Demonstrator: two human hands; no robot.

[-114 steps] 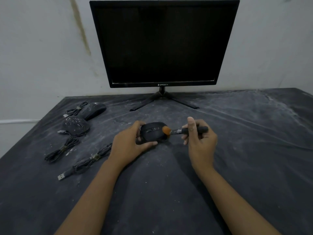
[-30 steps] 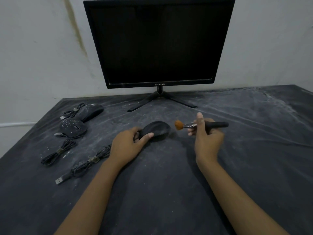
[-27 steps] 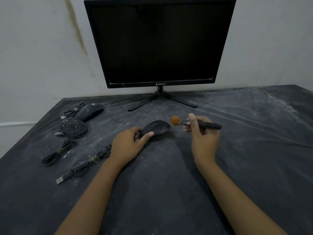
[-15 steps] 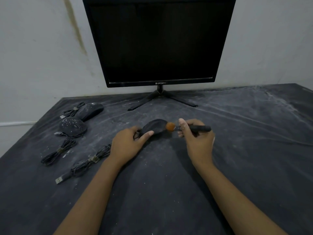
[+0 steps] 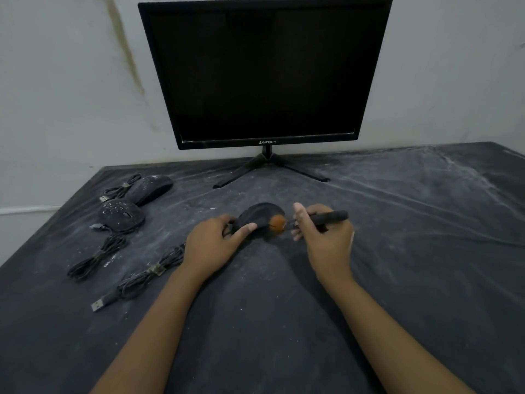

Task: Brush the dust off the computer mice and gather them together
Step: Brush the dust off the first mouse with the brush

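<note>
1. Left hand [image 5: 211, 245] has its grip pinching a black mouse [image 5: 257, 217] from the near-left side, thumb along its near edge, other fingers curled round the far-left side.
2. That mouse is at bench centre, in front of the monitor stand [image 5: 268, 169], tipped on its side with the smooth curved shell facing up. Cannot tell if it rests on the bench [image 5: 412, 265] or is lifted slightly.
3. Right hand [image 5: 326, 237] has its grip pressed round the dark handle of a small brush [image 5: 312, 218]. The handle points right and the orange bristle tuft touches the right end of the held mouse.
4. The cable [image 5: 142, 275] of the held mouse runs off left from under the left hand, bundled with a tie, USB plug at the near-left end.
5. Two more black mice sit far left, close together: a speckled mouse [image 5: 122, 214], dotted white with dust, and behind it a slimmer mouse [image 5: 152, 187].
6. Coiled cable [image 5: 95, 258] of the speckled mouse lies near side of it. The other one's coil lies just left of the slimmer mouse.
7. Bench is covered in dark cloth, streaked and dusted white all over.
8. Black monitor [image 5: 264, 72], screen off, stands at the rear against a pale wall [image 5: 62, 81].
</note>
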